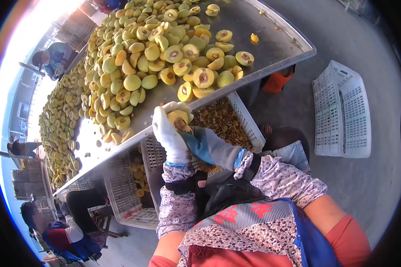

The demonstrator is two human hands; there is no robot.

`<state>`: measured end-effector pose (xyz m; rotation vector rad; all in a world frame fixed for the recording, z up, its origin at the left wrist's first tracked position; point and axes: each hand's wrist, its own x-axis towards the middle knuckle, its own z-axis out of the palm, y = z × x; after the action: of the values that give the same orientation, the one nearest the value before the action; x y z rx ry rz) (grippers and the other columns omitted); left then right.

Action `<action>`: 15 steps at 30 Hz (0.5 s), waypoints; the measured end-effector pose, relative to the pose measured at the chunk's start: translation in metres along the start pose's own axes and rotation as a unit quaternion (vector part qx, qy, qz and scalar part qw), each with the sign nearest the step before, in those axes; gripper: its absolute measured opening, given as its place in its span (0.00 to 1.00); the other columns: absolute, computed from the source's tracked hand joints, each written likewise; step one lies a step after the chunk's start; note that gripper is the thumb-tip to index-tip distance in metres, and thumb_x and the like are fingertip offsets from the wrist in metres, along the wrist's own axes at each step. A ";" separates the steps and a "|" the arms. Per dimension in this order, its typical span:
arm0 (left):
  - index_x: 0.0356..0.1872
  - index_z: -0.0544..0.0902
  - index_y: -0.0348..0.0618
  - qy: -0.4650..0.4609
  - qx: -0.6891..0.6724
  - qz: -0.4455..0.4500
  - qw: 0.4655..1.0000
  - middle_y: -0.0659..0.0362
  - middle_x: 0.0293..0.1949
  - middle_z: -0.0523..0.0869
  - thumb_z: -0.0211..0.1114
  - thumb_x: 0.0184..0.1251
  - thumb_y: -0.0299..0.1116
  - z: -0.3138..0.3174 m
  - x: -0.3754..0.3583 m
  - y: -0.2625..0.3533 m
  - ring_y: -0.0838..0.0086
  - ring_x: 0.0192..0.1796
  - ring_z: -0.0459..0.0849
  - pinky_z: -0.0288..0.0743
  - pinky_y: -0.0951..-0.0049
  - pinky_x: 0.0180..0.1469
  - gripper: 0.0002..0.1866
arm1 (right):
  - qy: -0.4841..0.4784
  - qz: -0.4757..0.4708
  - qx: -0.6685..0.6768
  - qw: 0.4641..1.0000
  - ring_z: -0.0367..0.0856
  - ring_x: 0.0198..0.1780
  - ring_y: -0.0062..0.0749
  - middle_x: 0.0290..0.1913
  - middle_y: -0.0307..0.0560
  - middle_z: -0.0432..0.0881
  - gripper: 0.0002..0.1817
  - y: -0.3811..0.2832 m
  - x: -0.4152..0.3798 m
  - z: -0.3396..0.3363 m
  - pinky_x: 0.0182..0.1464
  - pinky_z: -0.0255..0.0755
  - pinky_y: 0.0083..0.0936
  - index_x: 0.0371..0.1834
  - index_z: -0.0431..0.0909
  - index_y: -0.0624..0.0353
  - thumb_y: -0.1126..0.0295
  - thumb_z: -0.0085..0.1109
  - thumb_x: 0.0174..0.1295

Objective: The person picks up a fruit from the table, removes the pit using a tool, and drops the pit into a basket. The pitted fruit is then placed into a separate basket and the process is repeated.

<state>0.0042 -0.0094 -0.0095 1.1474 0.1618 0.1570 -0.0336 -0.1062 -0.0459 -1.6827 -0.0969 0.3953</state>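
Note:
My left hand (pixel 168 135), in a white glove, is closed around a yellow halved fruit (pixel 178 117) that looks like an apricot or plum, its brown hollow facing my right hand. My right hand (pixel 206 146), in a blue and grey glove, is closed and pressed up against that fruit half; whatever its fingers hold is hidden. Both hands are just off the near edge of a metal table (pixel 236 26). On the table lies a large heap of green-yellow fruit halves (pixel 151 52), several showing brown pits or hollows.
Below my hands, a white crate (pixel 247 120) holds brown pits and scraps (pixel 218 116). Another crate (pixel 124 196) with fruit pieces stands to its left. White crates (pixel 342 109) stand on the floor at right. Other people (pixel 62 231) sit along the left side.

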 end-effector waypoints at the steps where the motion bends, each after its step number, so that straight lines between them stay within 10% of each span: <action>1: 0.42 0.80 0.36 0.028 -0.033 -0.010 0.999 0.50 0.37 0.86 0.52 0.78 0.48 0.006 -0.004 0.002 0.64 0.35 0.86 0.83 0.68 0.37 0.22 | -0.004 -0.062 -0.022 0.998 0.87 0.37 0.40 0.33 0.55 0.85 0.28 0.012 0.006 0.002 0.42 0.79 0.35 0.51 0.79 0.65 0.45 0.50 0.73; 3: 0.39 0.82 0.34 0.056 -0.065 -0.019 0.996 0.48 0.33 0.87 0.51 0.78 0.45 0.005 -0.003 0.001 0.64 0.32 0.86 0.82 0.69 0.35 0.22 | -0.008 -0.123 -0.044 0.991 0.86 0.31 0.38 0.29 0.51 0.83 0.31 0.009 0.004 0.000 0.37 0.80 0.37 0.50 0.79 0.65 0.43 0.49 0.73; 5: 0.39 0.82 0.34 -0.054 0.012 0.010 0.998 0.48 0.31 0.87 0.50 0.78 0.47 -0.009 0.006 -0.001 0.64 0.30 0.85 0.81 0.70 0.32 0.24 | -0.073 0.098 0.070 0.990 0.77 0.20 0.30 0.22 0.43 0.75 0.35 -0.036 -0.015 -0.018 0.24 0.75 0.36 0.41 0.79 0.63 0.35 0.48 0.69; 9: 0.39 0.80 0.36 -0.112 0.066 -0.022 0.991 0.48 0.30 0.85 0.50 0.78 0.49 -0.014 0.006 0.009 0.65 0.29 0.84 0.80 0.71 0.31 0.23 | -0.200 0.227 0.232 0.924 0.61 0.14 0.20 0.15 0.32 0.64 0.34 -0.058 -0.027 -0.033 0.15 0.56 0.22 0.29 0.72 0.54 0.29 0.48 0.66; 12: 0.35 0.81 0.35 -0.106 -0.045 -0.144 0.983 0.48 0.28 0.86 0.51 0.77 0.49 -0.011 0.004 0.017 0.67 0.28 0.84 0.78 0.72 0.27 0.24 | -0.253 0.205 0.270 0.906 0.57 0.14 0.18 0.15 0.29 0.62 0.33 -0.041 -0.026 -0.032 0.15 0.51 0.21 0.29 0.72 0.52 0.30 0.47 0.67; 15: 0.26 0.84 0.34 -0.248 0.211 -0.094 0.941 0.51 0.24 0.86 0.50 0.76 0.51 -0.016 0.011 0.020 0.70 0.24 0.82 0.75 0.74 0.29 0.29 | -0.169 0.137 0.069 0.974 0.55 0.13 0.17 0.15 0.28 0.62 0.32 -0.034 -0.025 -0.029 0.16 0.50 0.21 0.29 0.72 0.52 0.31 0.48 0.67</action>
<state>0.0110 0.0152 0.0022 1.5531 -0.1519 -0.3553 -0.0426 -0.1351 -0.0045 -1.4821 -0.0843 0.8770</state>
